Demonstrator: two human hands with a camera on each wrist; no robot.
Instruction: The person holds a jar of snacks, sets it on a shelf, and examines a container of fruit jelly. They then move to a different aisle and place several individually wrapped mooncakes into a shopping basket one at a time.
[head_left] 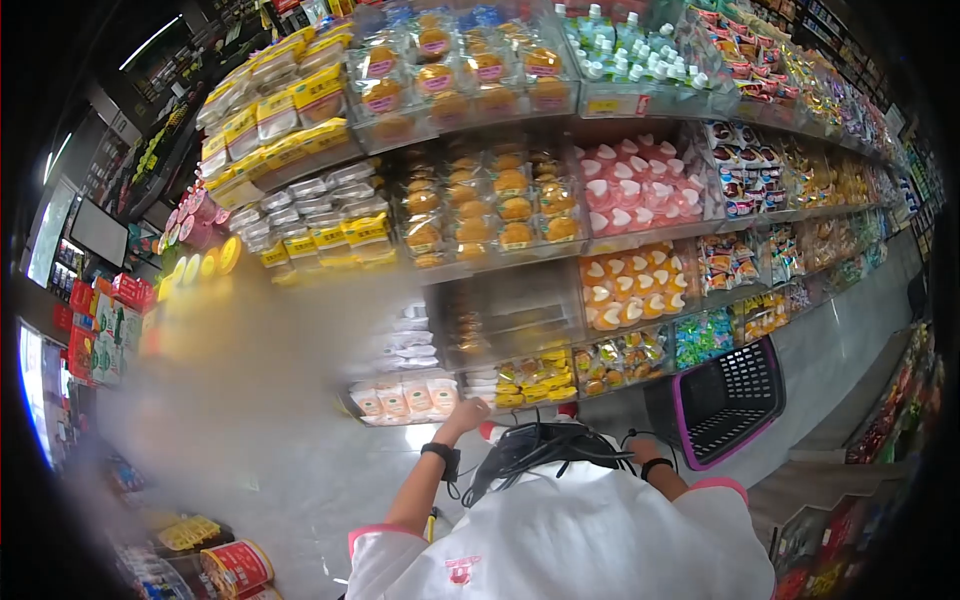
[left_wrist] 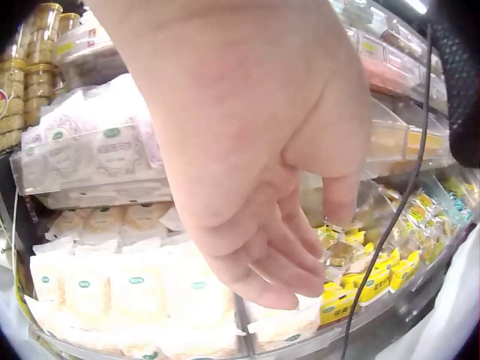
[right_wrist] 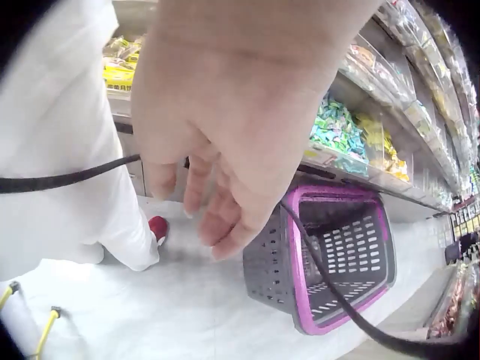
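Observation:
My left hand hangs with loosely bent fingers beside the lowest shelf, holding nothing. In the left wrist view, this hand overlaps white packets with small green labels, and yellow packets lie just beyond its fingers. My right hand is low at my right side, partly covered by cables. The right wrist view has the same hand with relaxed, slightly bent fingers and nothing in them. Beside it on the floor is a dark shopping basket with a purple rim.
Tiered clear bins of packaged buns, pink heart-topped cups and sweets curve in front of me. A black pouch with cables is at my waist. Tubs stand behind at left. A blurred patch covers the left side.

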